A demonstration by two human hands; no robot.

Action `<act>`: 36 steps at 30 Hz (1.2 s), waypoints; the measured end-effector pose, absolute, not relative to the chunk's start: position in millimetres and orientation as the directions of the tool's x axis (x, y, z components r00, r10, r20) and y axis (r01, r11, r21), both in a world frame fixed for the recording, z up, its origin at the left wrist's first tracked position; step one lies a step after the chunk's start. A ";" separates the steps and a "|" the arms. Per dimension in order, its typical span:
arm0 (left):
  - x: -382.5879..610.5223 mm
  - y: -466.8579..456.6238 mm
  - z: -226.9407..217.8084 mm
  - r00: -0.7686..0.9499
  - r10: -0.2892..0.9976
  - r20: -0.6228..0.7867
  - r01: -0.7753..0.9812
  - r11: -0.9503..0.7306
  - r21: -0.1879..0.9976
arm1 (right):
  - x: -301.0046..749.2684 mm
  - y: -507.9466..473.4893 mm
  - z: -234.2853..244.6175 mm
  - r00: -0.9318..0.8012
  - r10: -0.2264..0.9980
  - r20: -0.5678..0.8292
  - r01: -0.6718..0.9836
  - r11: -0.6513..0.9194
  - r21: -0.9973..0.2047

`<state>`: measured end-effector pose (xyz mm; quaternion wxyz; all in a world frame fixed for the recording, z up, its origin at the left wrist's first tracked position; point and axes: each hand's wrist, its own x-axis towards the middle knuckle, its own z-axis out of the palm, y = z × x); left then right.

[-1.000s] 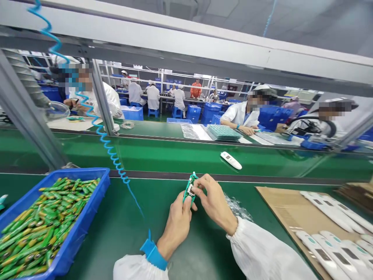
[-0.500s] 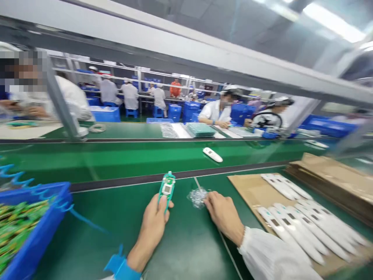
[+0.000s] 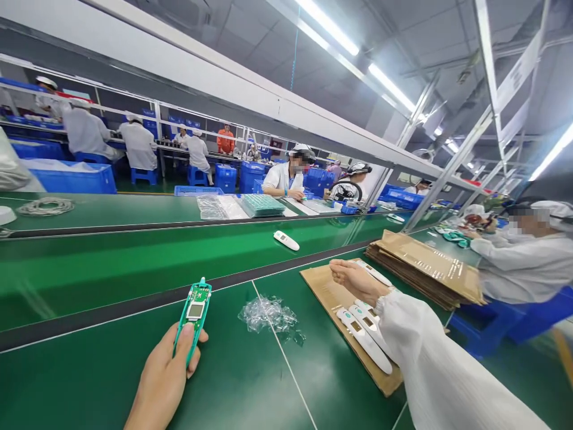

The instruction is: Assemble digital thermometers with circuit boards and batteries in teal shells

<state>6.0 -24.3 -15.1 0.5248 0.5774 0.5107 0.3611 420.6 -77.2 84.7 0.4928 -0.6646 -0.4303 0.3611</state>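
My left hand [image 3: 168, 364] grips a teal thermometer housing half [image 3: 181, 341], with a green circuit board [image 3: 202, 297] and a small grey display in it. The thumb lies over its lower part and the tip points up. My right hand [image 3: 353, 279] hovers over a cardboard sheet [image 3: 319, 285], fingers drawn together; whatever they may hold is hidden. Beneath that hand and sleeve lie several white thermometer-shaped casings [image 3: 364, 340], partly covered. Between my hands, a loose pile of small clear plastic pieces [image 3: 268, 315] lies on the green table.
One white casing [image 3: 286, 240] lies on the green conveyor belt [image 3: 134, 254] ahead. Stacked cardboard [image 3: 423, 266] sits at the right, near a seated co-worker [image 3: 528, 257]. Across the belt are a stack of teal trays [image 3: 262, 205] and another worker [image 3: 286, 176]. A metal frame crosses overhead.
My right hand has left the clear plastic pile and moved right, over the cardboard. The view has swung right, bringing the seated co-worker into sight. My left hand still holds the teal housing.
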 end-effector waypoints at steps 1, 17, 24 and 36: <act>5.9 -24.1 -14.5 0.210 0.970 -0.122 0.208 0.078 0.975 | 404.8 -75.0 81.1 0.301 0.950 -0.084 0.189 -0.146 -0.971; 7.4 -26.1 -9.4 0.185 0.975 -0.123 0.205 0.084 0.975 | 430.2 -45.6 68.1 0.494 0.869 -0.028 0.517 -0.320 -0.794; 6.7 -23.7 -8.0 0.209 0.969 -0.129 0.216 0.083 0.973 | 464.8 -60.1 72.2 0.508 0.852 -0.128 0.386 -0.358 -0.850; 8.7 -29.0 0.3 0.200 0.974 -0.102 0.216 0.058 0.975 | 349.6 -30.1 16.6 0.114 0.963 -0.242 0.402 -0.268 -0.876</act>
